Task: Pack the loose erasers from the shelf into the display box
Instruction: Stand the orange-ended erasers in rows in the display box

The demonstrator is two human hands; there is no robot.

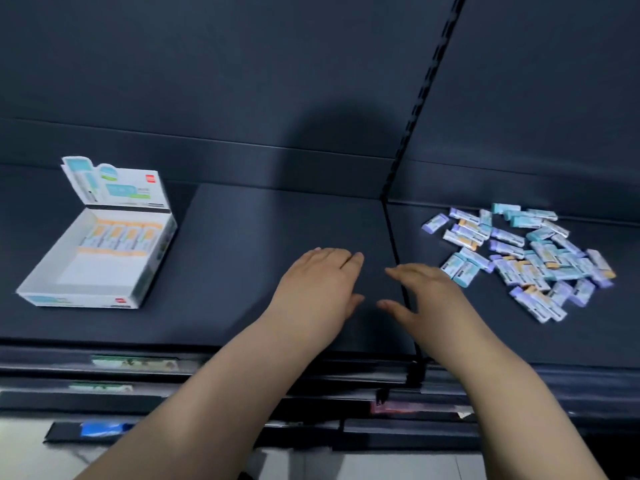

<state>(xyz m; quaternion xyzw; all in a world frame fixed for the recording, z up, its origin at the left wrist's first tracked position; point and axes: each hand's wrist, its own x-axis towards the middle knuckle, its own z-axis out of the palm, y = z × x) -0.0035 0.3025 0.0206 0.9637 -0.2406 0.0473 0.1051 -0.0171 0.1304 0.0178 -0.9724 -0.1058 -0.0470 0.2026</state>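
Observation:
A white display box (41, 278) with its printed lid standing up sits at the left of the dark shelf. A row of several orange-striped erasers (121, 237) fills its far half; the near half shows bare white floor. A loose pile of erasers (530, 258) in purple, teal and orange wrappers lies at the right. My left hand (318, 285) and my right hand (426, 296) are both over the shelf's middle, palms down, fingers straight, holding nothing. The right hand's fingertips are just left of the pile.
A black slotted upright and seam (398, 244) split the shelf (242, 254) between box and pile. The shelf's front edge (173, 368) carries price-label strips, with lower shelf edges below it. A dark back panel rises behind.

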